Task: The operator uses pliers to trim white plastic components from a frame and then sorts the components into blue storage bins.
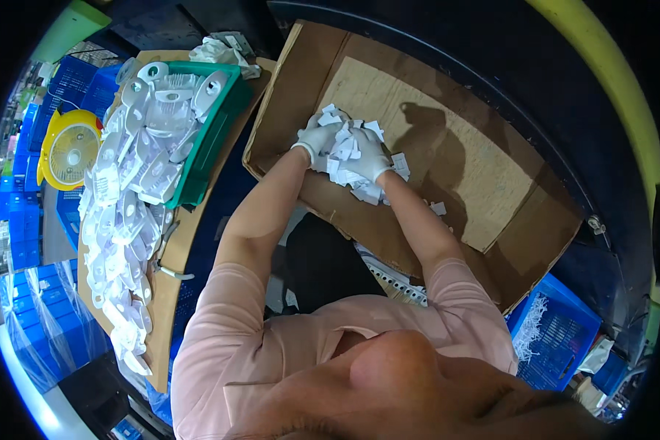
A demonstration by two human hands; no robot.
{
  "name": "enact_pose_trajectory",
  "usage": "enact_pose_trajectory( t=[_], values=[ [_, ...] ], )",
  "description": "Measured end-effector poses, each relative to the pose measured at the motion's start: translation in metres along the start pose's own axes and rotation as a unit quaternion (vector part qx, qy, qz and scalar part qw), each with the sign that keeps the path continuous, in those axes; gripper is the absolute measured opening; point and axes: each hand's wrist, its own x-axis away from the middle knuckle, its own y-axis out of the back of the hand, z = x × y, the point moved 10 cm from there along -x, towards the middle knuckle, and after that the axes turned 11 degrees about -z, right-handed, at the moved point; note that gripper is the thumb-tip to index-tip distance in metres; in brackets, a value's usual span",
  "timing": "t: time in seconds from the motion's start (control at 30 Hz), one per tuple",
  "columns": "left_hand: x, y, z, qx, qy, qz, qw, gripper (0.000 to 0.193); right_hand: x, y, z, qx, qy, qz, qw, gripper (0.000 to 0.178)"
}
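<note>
**Loose white pieces gathered between two gloved hands, inside cardboard box**

A pile of small flat white pieces (345, 149) is contained in an open cardboard box (290, 95), near the wall closest to the body. The pile is flanked by the left hand (315, 139) and the right hand (372, 156), both white-gloved and both touching it. Both hands are seen curved about the pile; the fingertips are covered by pieces, so whether the fingers are spread, pressed together or pinching any single piece cannot be told. Glove and pieces are hard to separate, white on white. Part of the pale panel (433, 147) on the box floor is darkened by shadow.

At left, a heap of white plastic parts (128, 198) is spread over the table (170, 315) and into a green crate (211, 143); much of the crate's interior is hidden. A tool (174, 274) at the table's edge is partly covered, its working end not made out. At lower right, a blue crate (565, 337) holding thin white strips (529, 334) is partly blocked by the body.
</note>
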Motion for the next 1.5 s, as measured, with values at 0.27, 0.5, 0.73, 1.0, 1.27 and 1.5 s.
enact_pose_trajectory(
  t=[0.27, 0.5, 0.73, 1.0, 1.27, 1.5],
  values=[
    [0.089, 0.034, -0.086, 0.123, 0.094, 0.047, 0.987, 0.052, -0.014, 0.060, 0.026, -0.085, 0.008, -0.003, 0.996, 0.085],
    [0.023, -0.016, -0.010, -0.007, 0.090, 0.124, 0.988, 0.062, 0.006, -0.003, -0.025, 0.073, -0.099, 0.065, 0.990, 0.120],
    [0.071, -0.013, -0.044, 0.149, 0.096, 0.088, 0.980, 0.040, -0.009, 0.020, -0.004, -0.101, -0.025, -0.087, 0.991, 0.052],
    [0.088, 0.022, -0.066, 0.014, 0.132, 0.132, 0.982, 0.057, 0.002, 0.044, -0.032, 0.058, -0.031, 0.015, 0.998, 0.111],
    [0.043, -0.018, -0.021, 0.060, 0.089, 0.120, 0.987, 0.056, 0.016, -0.012, -0.015, -0.006, -0.051, 0.110, 0.993, 0.094],
    [0.043, -0.014, -0.007, 0.138, 0.094, 0.228, 0.959, 0.033, 0.022, -0.012, -0.014, 0.012, -0.120, 0.132, 0.984, 0.078]
  ],
)
